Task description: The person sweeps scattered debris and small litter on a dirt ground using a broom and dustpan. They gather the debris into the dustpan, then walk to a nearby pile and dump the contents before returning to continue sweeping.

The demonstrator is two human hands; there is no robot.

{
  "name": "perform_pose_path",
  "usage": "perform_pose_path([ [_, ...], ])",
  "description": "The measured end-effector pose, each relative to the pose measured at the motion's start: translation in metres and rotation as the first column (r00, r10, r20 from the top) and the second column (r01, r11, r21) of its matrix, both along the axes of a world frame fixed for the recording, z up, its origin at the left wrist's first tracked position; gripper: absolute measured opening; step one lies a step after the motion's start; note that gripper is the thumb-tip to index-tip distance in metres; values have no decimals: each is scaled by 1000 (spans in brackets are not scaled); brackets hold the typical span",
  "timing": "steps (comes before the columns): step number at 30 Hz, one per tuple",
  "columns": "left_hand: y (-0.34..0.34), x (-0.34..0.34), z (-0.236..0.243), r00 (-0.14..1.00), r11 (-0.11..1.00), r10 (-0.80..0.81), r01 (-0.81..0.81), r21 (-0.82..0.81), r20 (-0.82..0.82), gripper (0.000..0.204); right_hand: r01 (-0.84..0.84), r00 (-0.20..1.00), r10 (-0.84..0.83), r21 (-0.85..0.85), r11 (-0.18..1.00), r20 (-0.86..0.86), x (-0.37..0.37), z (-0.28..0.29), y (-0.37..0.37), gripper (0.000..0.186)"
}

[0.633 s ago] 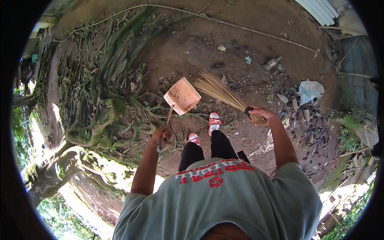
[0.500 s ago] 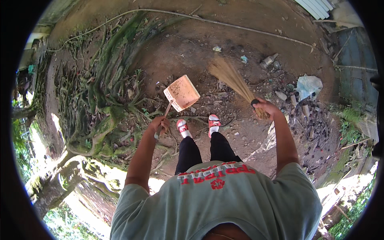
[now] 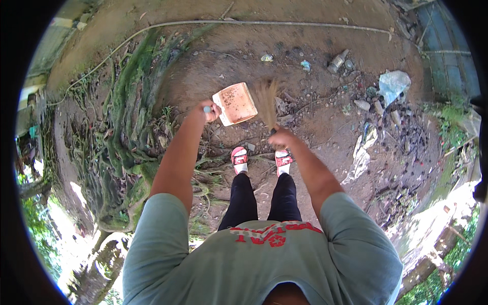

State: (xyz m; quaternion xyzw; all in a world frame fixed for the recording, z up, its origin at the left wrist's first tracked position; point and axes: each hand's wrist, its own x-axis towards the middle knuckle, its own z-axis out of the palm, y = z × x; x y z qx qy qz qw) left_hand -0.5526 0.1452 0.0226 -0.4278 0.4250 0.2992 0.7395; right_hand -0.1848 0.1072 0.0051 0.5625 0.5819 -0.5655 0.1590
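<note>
My left hand (image 3: 210, 112) is closed on the handle of a pale orange dustpan (image 3: 237, 101), which lies at or just above the dirt ground, dark specks scattered in its tray. Seen from above, the handle is mostly hidden by that hand. My right hand (image 3: 281, 138) grips the dark-bound end of a straw broom (image 3: 266, 99). Its bristles, blurred by motion, point away from me, just right of the dustpan. My feet in red slides (image 3: 239, 156) stand a little behind both tools.
Mossy tree roots (image 3: 122, 132) spread over the left. Litter lies on the right: a pale plastic bag (image 3: 394, 84), a bottle (image 3: 336, 62), stones and white scraps (image 3: 363, 155). A long pole or cord (image 3: 305, 26) crosses the far ground. Blue-grey panels (image 3: 447, 71) stand at right.
The broom has swung left from my right side to beside the dustpan. Both hands have moved forward, and the dustpan sits a little farther from my feet.
</note>
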Motion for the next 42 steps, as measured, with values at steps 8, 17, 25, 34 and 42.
perform_pose_path([
  [8,39,-48,7,1000,981,19,-16,-191,13,14,102,994,-95,131,986,-62,93,148,-117,96],
  [17,12,-58,28,933,934,-356,357,-20,60,10,626,779,-621,-138,767,83,61,5,-54,48],
  [25,11,-61,28,789,794,-604,608,-3,111,15,373,902,-372,-40,927,-219,3,129,-171,80],
  [34,10,-36,-1,703,705,-709,705,82,52,13,909,219,-970,-383,164,104,83,57,-165,20],
  [42,-14,-59,21,731,729,-682,680,75,2,16,727,252,-968,-663,176,19,-80,103,-158,41],
])
